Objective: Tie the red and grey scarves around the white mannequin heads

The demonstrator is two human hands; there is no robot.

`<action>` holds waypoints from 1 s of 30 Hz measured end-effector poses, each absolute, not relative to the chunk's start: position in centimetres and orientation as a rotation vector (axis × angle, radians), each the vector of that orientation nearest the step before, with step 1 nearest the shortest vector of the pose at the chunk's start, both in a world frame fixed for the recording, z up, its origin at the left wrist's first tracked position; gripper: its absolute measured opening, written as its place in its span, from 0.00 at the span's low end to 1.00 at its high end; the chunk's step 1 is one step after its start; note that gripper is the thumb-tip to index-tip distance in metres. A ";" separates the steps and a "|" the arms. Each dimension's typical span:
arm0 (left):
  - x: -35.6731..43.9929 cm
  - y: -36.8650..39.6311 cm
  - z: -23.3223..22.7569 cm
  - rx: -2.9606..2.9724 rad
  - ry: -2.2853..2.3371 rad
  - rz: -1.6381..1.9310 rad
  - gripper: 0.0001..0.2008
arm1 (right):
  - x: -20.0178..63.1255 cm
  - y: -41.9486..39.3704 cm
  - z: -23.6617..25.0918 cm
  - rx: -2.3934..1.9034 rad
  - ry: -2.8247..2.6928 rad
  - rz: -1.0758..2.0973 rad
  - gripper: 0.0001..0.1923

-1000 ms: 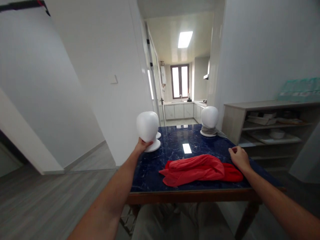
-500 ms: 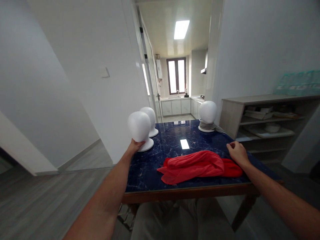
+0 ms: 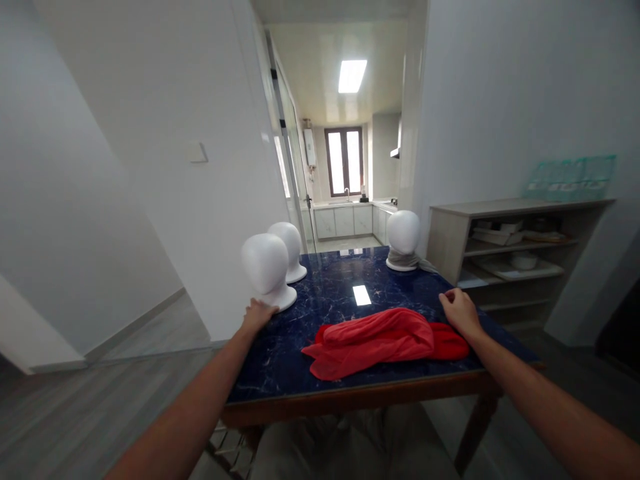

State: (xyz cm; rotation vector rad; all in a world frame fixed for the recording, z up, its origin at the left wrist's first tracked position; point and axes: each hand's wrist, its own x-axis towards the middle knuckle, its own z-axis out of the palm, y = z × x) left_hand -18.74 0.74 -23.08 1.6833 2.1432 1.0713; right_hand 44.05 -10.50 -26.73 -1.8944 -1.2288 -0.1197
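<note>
At the left table edge my left hand (image 3: 259, 313) is at the base of the nearer white foam mannequin head (image 3: 265, 263), with its fingers apart. Whether it still touches the base is hard to see. Just behind stands a second foam head (image 3: 288, 243), partly hidden. My right hand (image 3: 459, 309) rests over the right side of the table, fingers curled in and nothing visible in them. Nearest to it lies a folded red scarf (image 3: 370, 340) on the tabletop. A third foam head (image 3: 404, 232) at the far right has a grey scarf (image 3: 404, 259) around its neck.
The heads stand on a glossy blue marbled table (image 3: 330, 293) with a wooden edge. To the right is a shelf unit (image 3: 450, 233) with boxes and a tray, and bottles (image 3: 570, 179) on top. A kitchen doorway opens behind the table.
The view has shifted slightly, so everything appears further left and lower. My left hand has slid down from the nearer head's neck to beside its base. My right hand stays curled.
</note>
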 end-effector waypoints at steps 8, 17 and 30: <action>-12.9 -8.3 -23.2 1.860 1.817 0.993 0.41 | 43.6 -10.5 -26.5 -1.931 -1.237 -0.147 0.13; 0.2 -13.6 -20.5 2.588 0.873 0.500 0.52 | 44.4 -10.2 -26.6 -2.013 -1.260 -0.137 0.15; -2.6 -4.2 -22.6 1.804 1.092 1.292 0.35 | 46.6 0.9 -22.0 -2.107 -1.355 -0.034 0.40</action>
